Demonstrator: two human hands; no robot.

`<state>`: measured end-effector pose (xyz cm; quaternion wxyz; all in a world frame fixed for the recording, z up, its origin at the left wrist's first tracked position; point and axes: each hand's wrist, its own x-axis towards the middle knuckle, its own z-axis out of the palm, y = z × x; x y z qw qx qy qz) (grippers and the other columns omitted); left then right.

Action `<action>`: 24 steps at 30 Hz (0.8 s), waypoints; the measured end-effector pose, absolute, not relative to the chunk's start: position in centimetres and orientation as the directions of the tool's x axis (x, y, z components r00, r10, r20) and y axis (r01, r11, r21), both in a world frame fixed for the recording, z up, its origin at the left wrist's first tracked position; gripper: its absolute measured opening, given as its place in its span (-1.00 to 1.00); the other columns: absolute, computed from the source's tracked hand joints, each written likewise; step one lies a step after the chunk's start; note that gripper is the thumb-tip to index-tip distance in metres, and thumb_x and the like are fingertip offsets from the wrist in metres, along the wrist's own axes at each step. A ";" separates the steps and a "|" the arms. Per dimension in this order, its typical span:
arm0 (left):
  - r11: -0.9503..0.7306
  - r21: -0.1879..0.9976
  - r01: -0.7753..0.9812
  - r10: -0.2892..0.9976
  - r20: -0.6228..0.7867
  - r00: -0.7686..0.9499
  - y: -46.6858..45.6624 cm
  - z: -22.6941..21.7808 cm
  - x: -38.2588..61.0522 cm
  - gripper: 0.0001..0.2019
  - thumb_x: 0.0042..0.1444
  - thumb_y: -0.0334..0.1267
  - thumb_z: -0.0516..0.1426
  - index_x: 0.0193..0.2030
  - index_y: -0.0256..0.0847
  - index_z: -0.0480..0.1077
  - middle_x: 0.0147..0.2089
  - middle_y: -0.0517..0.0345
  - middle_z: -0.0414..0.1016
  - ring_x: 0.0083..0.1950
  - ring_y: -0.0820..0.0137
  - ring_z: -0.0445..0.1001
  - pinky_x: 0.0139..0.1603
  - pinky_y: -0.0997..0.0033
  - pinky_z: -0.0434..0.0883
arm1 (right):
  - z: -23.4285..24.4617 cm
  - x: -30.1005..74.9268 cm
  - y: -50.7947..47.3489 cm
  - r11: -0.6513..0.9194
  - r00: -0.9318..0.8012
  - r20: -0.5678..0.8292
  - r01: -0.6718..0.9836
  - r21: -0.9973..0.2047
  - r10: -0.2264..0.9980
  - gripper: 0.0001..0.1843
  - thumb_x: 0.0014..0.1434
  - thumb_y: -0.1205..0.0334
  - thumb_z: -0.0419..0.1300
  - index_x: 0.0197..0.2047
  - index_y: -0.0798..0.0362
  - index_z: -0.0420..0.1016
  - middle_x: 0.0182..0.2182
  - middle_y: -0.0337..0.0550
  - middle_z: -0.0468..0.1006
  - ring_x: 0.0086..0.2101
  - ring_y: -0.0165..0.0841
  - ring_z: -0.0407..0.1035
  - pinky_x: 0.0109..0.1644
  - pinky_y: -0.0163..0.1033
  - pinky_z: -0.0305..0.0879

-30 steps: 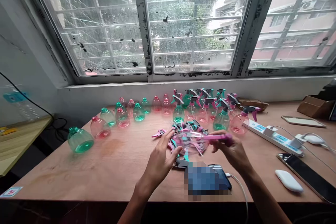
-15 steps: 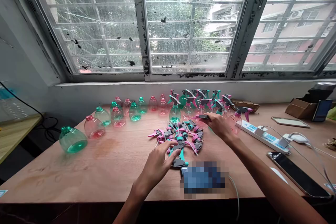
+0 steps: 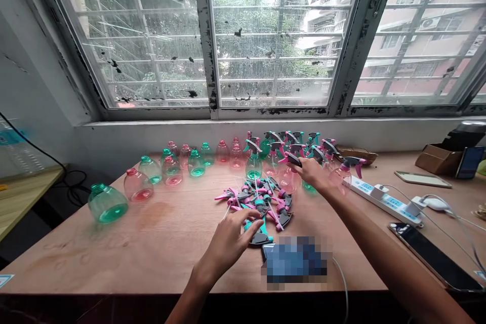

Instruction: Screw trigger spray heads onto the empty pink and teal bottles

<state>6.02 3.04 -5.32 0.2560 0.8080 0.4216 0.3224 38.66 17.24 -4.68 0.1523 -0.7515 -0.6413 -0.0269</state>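
- Left hand [image 3: 228,243] rests, fingers curled, on the near edge of the pile of trigger heads [image 3: 266,197] mid-surface [image 3: 152,248]; I cannot tell whether it grips one.
- Right hand [image 3: 314,172] reaches far and is closed on the trigger top of a pink bottle [image 3: 288,180], which stands upright just beyond the pile.
- Capless bottles [image 3: 172,169] line the far left.
- A power strip [image 3: 385,197] lies to the right.

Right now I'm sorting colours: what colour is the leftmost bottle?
The leftmost bottle is translucent green; head view.
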 end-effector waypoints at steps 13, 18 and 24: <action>-0.505 0.666 0.550 0.851 0.490 0.188 4.7 -3.3 1.2 -0.71 0.43 0.01 0.23 0.12 -0.05 0.62 0.16 0.06 0.77 0.23 0.11 0.72 0.28 0.11 0.61 | -6.0 38.5 18.4 -0.318 0.331 0.369 0.943 -0.098 0.869 -0.64 0.51 0.10 0.36 0.26 0.09 0.58 0.14 0.03 0.68 0.00 -0.09 0.66 0.05 0.09 0.67; -0.343 0.643 0.685 0.650 0.689 -0.322 8.0 -2.1 -8.9 -0.49 0.47 0.02 0.18 0.41 -0.17 0.28 0.60 -0.23 0.25 0.58 -0.05 0.32 0.53 -0.18 0.38 | -5.4 39.0 18.1 -0.287 0.317 0.451 0.948 -0.136 0.834 -0.57 0.56 -0.05 0.28 0.19 0.16 0.58 -0.05 0.05 0.74 -0.12 -0.09 0.69 -0.03 0.06 0.64; -0.043 0.664 0.746 0.549 0.640 -0.537 10.9 -2.2 -21.3 -0.16 0.22 0.35 0.29 0.36 -0.21 0.18 0.67 -0.08 0.04 0.72 -0.46 -0.21 0.69 -0.43 -0.15 | -4.7 39.3 14.9 -0.158 0.269 0.603 0.960 -0.230 0.751 -0.35 0.66 -0.14 -0.15 0.29 0.25 0.46 0.16 0.53 0.63 0.07 0.31 0.59 -0.09 0.10 0.47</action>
